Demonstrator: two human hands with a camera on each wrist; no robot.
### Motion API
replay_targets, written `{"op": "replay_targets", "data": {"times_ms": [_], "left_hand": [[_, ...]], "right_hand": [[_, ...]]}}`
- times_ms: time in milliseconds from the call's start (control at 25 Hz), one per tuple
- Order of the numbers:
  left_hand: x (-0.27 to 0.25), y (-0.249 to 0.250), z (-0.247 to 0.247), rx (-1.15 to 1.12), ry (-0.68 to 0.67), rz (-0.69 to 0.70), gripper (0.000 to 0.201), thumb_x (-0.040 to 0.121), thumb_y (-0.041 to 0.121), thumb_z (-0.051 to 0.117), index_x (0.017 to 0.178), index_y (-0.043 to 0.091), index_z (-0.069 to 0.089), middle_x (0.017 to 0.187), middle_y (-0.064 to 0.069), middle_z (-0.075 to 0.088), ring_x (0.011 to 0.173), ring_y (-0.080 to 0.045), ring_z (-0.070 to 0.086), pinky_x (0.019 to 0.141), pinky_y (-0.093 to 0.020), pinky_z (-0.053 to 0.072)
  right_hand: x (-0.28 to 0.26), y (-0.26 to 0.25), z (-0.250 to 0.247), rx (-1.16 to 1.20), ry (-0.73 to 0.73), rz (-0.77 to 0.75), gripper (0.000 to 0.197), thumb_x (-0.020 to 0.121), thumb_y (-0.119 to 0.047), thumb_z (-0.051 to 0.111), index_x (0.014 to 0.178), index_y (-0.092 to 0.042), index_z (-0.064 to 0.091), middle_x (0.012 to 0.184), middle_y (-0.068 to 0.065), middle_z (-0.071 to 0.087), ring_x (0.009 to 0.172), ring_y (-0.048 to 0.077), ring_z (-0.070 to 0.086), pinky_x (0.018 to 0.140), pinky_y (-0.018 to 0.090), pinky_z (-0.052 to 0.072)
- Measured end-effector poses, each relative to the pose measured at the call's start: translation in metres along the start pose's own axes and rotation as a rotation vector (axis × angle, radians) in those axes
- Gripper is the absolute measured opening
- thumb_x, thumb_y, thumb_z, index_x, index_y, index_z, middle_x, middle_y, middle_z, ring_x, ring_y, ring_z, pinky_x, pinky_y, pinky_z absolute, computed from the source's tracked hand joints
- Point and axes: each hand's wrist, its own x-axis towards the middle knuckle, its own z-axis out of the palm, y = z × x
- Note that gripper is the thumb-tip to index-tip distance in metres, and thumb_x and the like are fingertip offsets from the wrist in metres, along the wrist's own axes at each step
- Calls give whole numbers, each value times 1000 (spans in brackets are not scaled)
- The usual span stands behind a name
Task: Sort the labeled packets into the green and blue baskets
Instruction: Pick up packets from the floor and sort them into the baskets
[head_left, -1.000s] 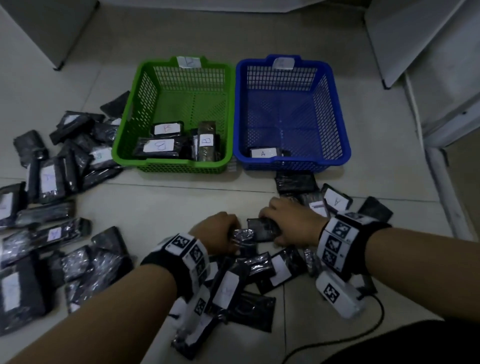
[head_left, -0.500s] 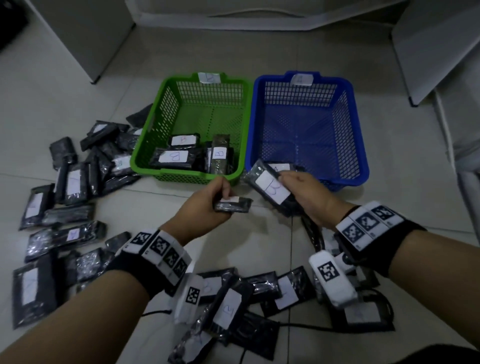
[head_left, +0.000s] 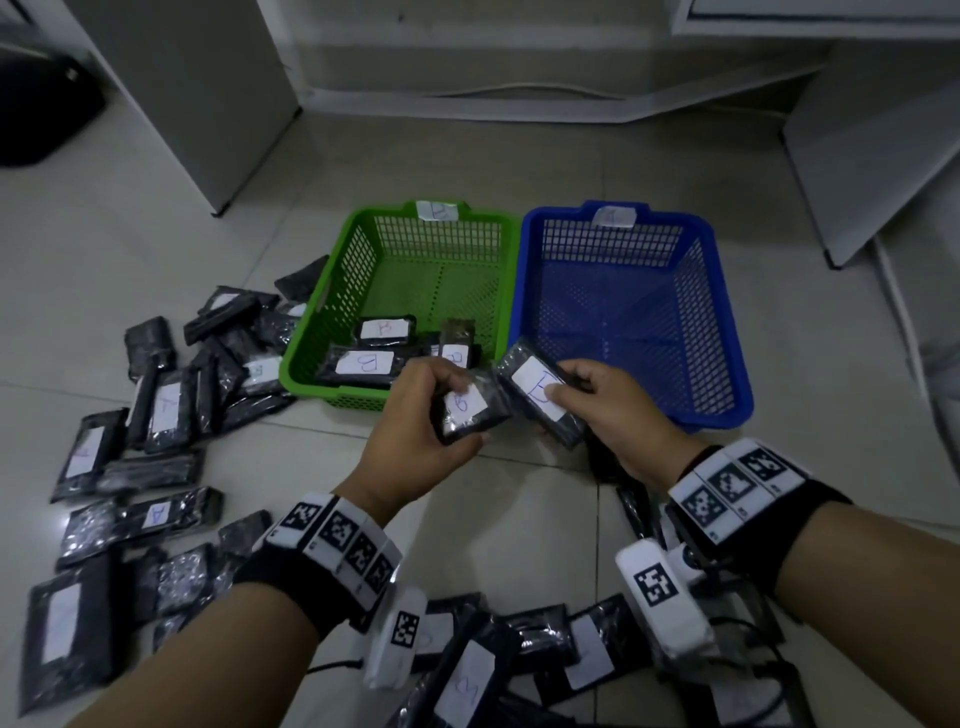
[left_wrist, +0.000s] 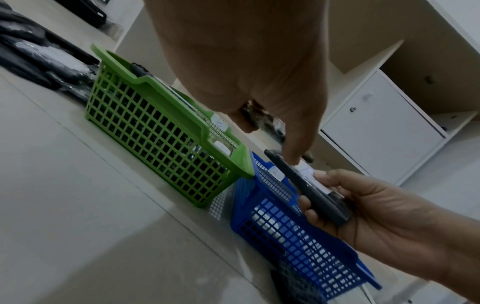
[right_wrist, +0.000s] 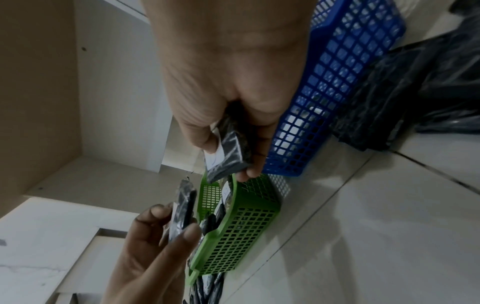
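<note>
Left hand (head_left: 415, 441) grips packet marked B (head_left: 470, 410); right hand (head_left: 613, 410) pinches second packet (head_left: 540, 397). Both held label-up just before the green basket (head_left: 332, 332), probably for reading before sorting.

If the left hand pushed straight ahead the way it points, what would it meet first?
Probably the green basket: the left hand, holding a labeled packet, points at its near rim. Depth is uncertain.

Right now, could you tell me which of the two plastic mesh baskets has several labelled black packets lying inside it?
The green plastic mesh basket, on the left. Three white-labelled black packets lie near its front wall, while the blue plastic mesh basket beside it shows mostly bare floor.
</note>
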Motion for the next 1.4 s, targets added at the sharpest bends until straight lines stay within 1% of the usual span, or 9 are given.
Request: {"op": "replay_targets", "data": {"times_ms": [80, 240, 400, 520, 720, 1000, 1200, 1280, 1400], "left_hand": [[5, -5, -11, 53, 112, -41, 55, 62, 22, 82, 106, 18, 49, 109, -1, 50, 103, -17, 51, 88, -29, 45], [7, -22, -36, 142, 251, -167, 82, 59, 25, 88, 129, 20, 46, 116, 4, 46, 111, -16, 49, 98, -30, 43], [6, -32, -51, 233, 294, -211, 78, 59, 25, 87, 128, 15, 54, 115, -2, 42, 106, -7, 40, 100, -21, 37], [4, -40, -54, 319, 292, -184, 76, 60, 31, 86, 128, 18, 55, 116, -4, 46, 110, -15, 41, 99, -27, 36], [7, -46, -50, 458, 259, -159, 74, 59, 42, 73, 128, 22, 54, 117, -3, 49, 108, -24, 43, 88, -18, 18], [40, -46, -21, 580, 112, -157, 74, 64, 49, 74, 130, 28, 49, 123, 3, 53, 112, -28, 45, 93, -40, 39], [50, -41, 13, 543, -41, -212, 71, 72, 31, 73, 137, 25, 44, 139, -8, 42, 124, -35, 40, 105, -47, 35], [46, -38, 22, 500, 8, -217, 70, 71, 28, 66, 137, 22, 45, 141, -13, 37, 124, -40, 38, 107, -47, 32], [31, -18, 40, 440, 180, -69, 63, 68, 19, 58, 131, 17, 51, 137, -16, 37, 123, -37, 37, 105, -45, 33]], "right_hand": [[13, -4, 9, -26, 38, -17, 10, 89, -10, 61, 97, -11, 66, 94, 7, 71, 74, 9, 65, 71, 23, 53], [53, -13, 41, -189, 84, -18, 18, 85, -19, 63, 101, -13, 63, 96, 9, 71, 85, 24, 66, 78, 42, 54], [80, -27, 73, -369, 76, -23, 39, 81, -15, 68, 112, -12, 46, 80, 2, 56, 70, 20, 57, 57, 28, 46], [83, -23, 84, -625, 78, -64, 38, 80, -14, 70, 109, -10, 45, 75, 0, 51, 67, 19, 54, 48, 22, 34], [74, -18, 92, -889, 11, -169, 16, 89, -8, 57, 102, 1, 61, 107, 15, 50, 101, 31, 54, 80, 30, 42], [47, -15, 42, -806, -7, -233, 23, 93, -11, 52, 103, -12, 73, 108, 9, 65, 106, 25, 56, 92, 26, 39], [4, -1, -8, -685, 164, -245, 18, 89, -11, 58, 96, -18, 74, 96, 3, 65, 87, 16, 61, 75, 17, 42], [-17, 9, -27, -666, 193, -238, 18, 88, -9, 59, 92, -19, 73, 89, -3, 61, 79, 9, 58, 71, 11, 43], [-43, 32, -55, -646, 239, -180, 21, 85, -3, 57, 85, -17, 72, 82, -8, 58, 73, 2, 54, 66, 4, 38]]}}
